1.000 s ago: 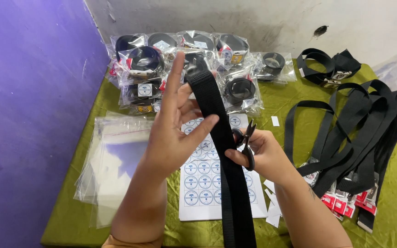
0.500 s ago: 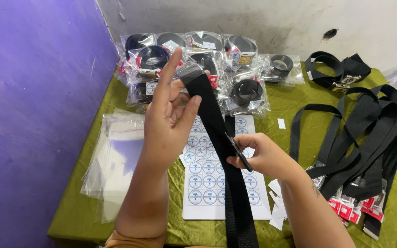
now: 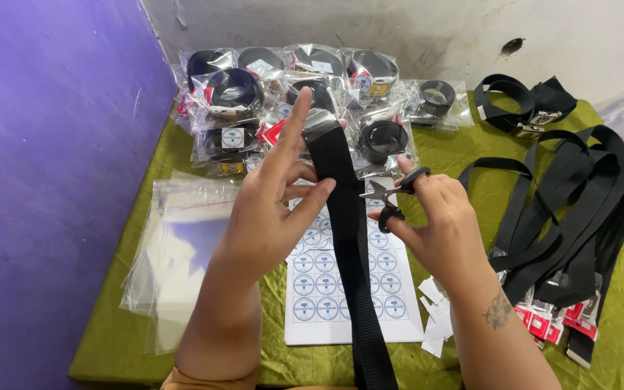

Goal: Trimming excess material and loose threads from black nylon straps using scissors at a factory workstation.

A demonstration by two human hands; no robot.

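the left hand (image 3: 276,209) holds a black webbing strap (image 3: 348,245) upright over the sticker sheet (image 3: 312,289) at the table's (image 3: 110,347) front edge, thumb and fingers pinching its top end so it hangs taut. the right hand (image 3: 435,224) grips small scissors (image 3: 391,195), blades parted beside the strap, seemingly positioned to trim. bagged rolled straps (image 3: 290,94) line the far edge.

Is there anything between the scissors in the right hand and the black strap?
Nothing visible. The scissors in the right hand point at the black strap, held by the left hand, with only open air between.
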